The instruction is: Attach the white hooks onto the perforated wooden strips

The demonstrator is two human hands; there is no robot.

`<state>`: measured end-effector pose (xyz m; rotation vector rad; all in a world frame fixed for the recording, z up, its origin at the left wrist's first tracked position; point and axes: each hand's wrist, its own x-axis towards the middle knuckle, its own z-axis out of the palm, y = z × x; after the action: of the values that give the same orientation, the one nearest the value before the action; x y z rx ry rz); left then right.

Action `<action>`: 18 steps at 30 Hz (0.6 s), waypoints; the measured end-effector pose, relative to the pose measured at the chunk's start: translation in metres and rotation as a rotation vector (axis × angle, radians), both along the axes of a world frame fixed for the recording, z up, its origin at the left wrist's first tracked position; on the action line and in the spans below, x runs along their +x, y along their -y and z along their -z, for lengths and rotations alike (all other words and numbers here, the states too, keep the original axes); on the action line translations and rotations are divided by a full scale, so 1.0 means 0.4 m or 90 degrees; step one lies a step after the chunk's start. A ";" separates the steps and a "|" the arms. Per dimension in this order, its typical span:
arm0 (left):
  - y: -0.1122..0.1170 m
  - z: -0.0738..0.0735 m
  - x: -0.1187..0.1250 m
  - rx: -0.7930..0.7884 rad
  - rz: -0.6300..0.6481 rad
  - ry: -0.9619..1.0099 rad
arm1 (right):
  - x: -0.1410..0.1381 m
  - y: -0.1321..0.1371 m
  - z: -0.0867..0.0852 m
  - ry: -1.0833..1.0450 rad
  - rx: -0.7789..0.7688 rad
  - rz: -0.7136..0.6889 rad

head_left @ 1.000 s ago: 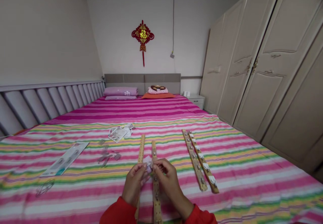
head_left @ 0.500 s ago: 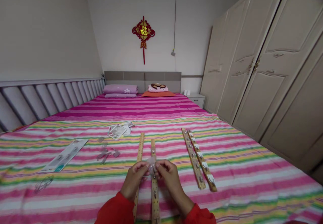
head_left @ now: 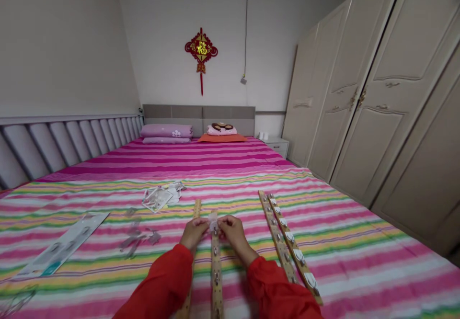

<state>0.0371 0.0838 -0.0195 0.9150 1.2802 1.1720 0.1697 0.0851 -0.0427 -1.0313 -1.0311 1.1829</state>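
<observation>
Over a pink-and-green striped bedspread [head_left: 362, 271], the left hand [head_left: 193, 233] and right hand [head_left: 233, 233] meet low in the middle of the view, fingers drawn in narrowly from both sides and pinching a small clear plastic piece [head_left: 213, 222]. It seems to be a bit of transparent film, though it is too small and glossy to tell for sure. It sits right at the top of a holed wooden strip [head_left: 216, 271] lying lengthwise on the bed, with small metal hooks along it. Just left of that, a second holed strip [head_left: 196, 209] runs beneath the left hand and the red left sleeve [head_left: 161, 280], which hide its middle. The red right sleeve [head_left: 276, 290] lies beside two more wooden strips [head_left: 279, 244], set close together well to the right and lined with white hooks. Over on the left are a long printed card [head_left: 61, 244], scattered see-through backing pieces [head_left: 134, 233] and a heap of paper-backed wrappers [head_left: 160, 197]. Beyond them are pillows [head_left: 166, 131], a headboard [head_left: 199, 113], a hanging red knot ornament [head_left: 201, 48] and a tall cream wardrobe [head_left: 362, 89]
</observation>
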 end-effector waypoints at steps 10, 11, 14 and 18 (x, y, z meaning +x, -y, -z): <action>-0.176 0.086 0.022 0.017 0.002 -0.168 | -0.003 -0.152 0.100 0.071 -0.012 0.086; -0.188 0.093 0.023 0.019 0.004 -0.189 | -0.003 -0.162 0.105 0.081 -0.012 0.093; -0.214 0.109 0.025 0.029 0.008 -0.248 | -0.002 -0.185 0.119 0.109 -0.011 0.109; -0.232 0.128 0.024 0.048 0.003 -0.327 | -0.004 -0.200 0.136 0.140 -0.014 0.122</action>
<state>0.0468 0.1768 -0.0707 1.3307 1.6433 1.0189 0.1681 0.1649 -0.0971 -1.2702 -1.0639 0.9412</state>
